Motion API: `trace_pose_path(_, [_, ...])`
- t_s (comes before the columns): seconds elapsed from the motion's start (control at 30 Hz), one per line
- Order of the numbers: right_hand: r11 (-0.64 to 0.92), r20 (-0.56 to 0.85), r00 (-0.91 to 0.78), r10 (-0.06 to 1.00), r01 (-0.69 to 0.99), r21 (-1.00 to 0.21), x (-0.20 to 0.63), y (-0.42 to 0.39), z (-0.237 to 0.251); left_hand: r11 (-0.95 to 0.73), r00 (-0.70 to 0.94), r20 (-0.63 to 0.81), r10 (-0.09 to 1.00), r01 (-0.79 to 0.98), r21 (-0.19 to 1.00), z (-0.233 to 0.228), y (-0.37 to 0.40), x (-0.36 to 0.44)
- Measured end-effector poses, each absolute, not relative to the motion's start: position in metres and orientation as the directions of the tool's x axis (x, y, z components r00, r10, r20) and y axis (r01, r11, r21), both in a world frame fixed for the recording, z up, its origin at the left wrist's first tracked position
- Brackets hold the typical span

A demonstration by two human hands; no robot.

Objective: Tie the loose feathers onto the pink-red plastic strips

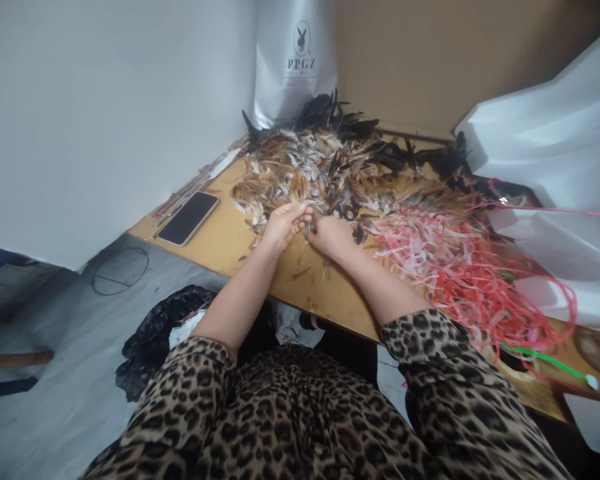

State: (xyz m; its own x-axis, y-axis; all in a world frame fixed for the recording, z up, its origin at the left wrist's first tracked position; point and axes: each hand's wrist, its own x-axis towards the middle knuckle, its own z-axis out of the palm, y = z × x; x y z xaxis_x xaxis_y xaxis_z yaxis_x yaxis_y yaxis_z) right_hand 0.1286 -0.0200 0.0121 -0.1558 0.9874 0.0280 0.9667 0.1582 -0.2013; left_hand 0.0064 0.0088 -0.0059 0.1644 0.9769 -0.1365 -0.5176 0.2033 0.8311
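While feathers (305,160) lie heaped, the bag (296,67) behind reads — PPGZ.

Feathers (300,160) are a brn, blk & wht mix; strands (470,273) pink/red. Desk (305,283) is yellowish tan. Sleeves (430,347): blk-on-tan leopard print. Phone (187,219) screen's blk; bag (297,93) wht w/ blk logo.

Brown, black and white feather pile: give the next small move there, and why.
Perhaps have the bare left hand pinch from the feather pile: it is right by the pile's near edge, though whether it holds anything is unclear.
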Motion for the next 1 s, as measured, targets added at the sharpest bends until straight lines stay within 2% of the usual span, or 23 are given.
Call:
trace_pose_path(0.1, [0.150,0.048,-0.143,0.989,0.964,-0.221,0.132,-0.016,0.009,0.197,0.172,-0.123,0.977,-0.530,0.825,-0.008,0.010,0.005])
trace_pose_path(0.17, [0.129,0.071,-0.111,0.991,0.932,-0.338,0.142,-0.012,0.008,0.196,0.175,-0.119,0.977,-0.535,0.822,-0.009,0.011,0.004])
trace_pose_path(0.2, [0.116,0.076,-0.092,0.993,0.891,-0.439,0.147,-0.009,0.007,0.198,0.177,-0.120,0.977,-0.535,0.821,-0.009,0.012,0.003])
trace_pose_path(0.23, [0.099,0.049,-0.087,0.995,0.815,-0.572,0.153,-0.006,0.007,0.202,0.182,-0.122,0.976,-0.535,0.821,-0.009,0.012,0.003])
trace_pose_path(0.3, [0.029,-0.020,-0.081,0.997,0.556,-0.831,0.162,0.000,0.006,0.214,0.194,-0.128,0.973,-0.531,0.820,-0.009,0.012,0.003])
trace_pose_path(0.37, [-0.028,-0.047,-0.072,0.996,0.249,-0.968,0.166,0.004,0.005,0.238,0.218,-0.142,0.966,-0.520,0.820,-0.009,0.011,0.005])
trace_pose_path(0.47, [-0.026,-0.024,-0.042,0.999,-0.038,-0.999,0.163,0.008,0.003,0.299,0.272,-0.183,0.945,-0.488,0.820,-0.009,0.009,0.007])
trace_pose_path(0.57, [0.006,0.010,-0.031,0.999,-0.126,-0.992,0.157,0.007,0.000,0.348,0.343,-0.197,0.919,-0.466,0.813,-0.009,0.007,0.009])
trace_pose_path(0.83, [0.138,0.136,0.045,0.990,-0.060,-0.989,0.153,0.006,-0.005,0.458,0.435,-0.245,0.866,-0.496,0.737,-0.010,0.007,0.010])
trace_pose_path(1.0, [0.180,0.179,0.061,0.982,-0.019,-0.983,0.151,0.004,-0.002,0.462,0.415,-0.264,0.870,-0.503,0.730,-0.012,0.008,0.011])
